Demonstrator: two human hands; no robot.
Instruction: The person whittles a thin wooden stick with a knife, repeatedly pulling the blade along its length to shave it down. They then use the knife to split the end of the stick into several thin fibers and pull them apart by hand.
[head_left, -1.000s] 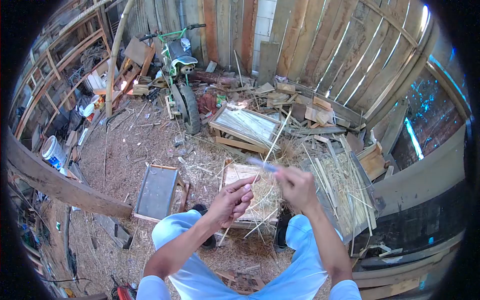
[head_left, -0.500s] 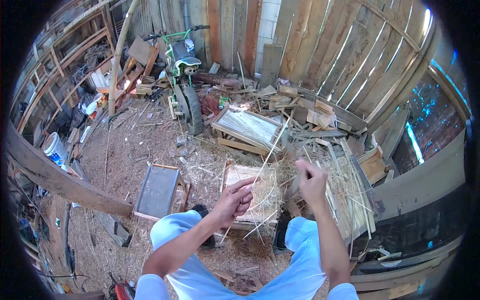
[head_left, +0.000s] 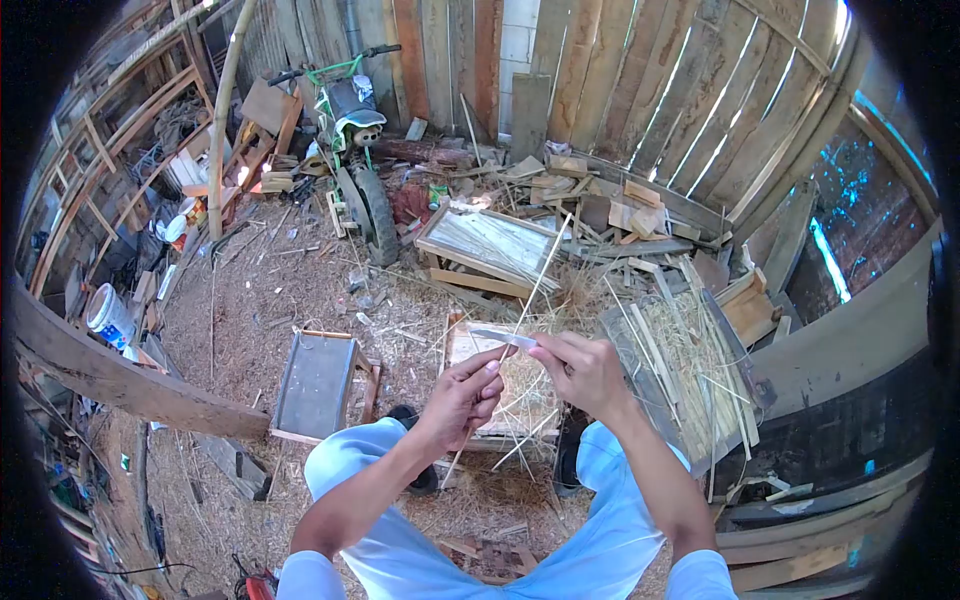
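Observation:
My left hand (head_left: 465,400) is closed round a thin pale strip of wood or bamboo (head_left: 545,268), which slants up and to the right, its lower end showing below the fist. In my right hand (head_left: 582,372) is a knife (head_left: 503,338), its blade pointing left and crossing the strip just above my left fingers. The handle is mostly hidden by the fingers. Below both hands stands a low wooden table (head_left: 470,345) strewn with fine shavings and thin strips. More cut strips (head_left: 648,345) lie on a dark board (head_left: 735,365) to the right.
A small dark-topped stool (head_left: 313,385) stands left of my knees. Ahead is a wood-framed panel (head_left: 490,240), with scrap wood (head_left: 600,200) heaped behind it. A green motorbike (head_left: 358,150) leans near the plank wall. A wooden post (head_left: 140,370) crosses the left side; a white bucket (head_left: 108,312) stands beyond it.
My right hand has moved left and down from the right of the strip, bringing the knife blade across it near my left fingers. My left hand keeps its hold in nearly the same place.

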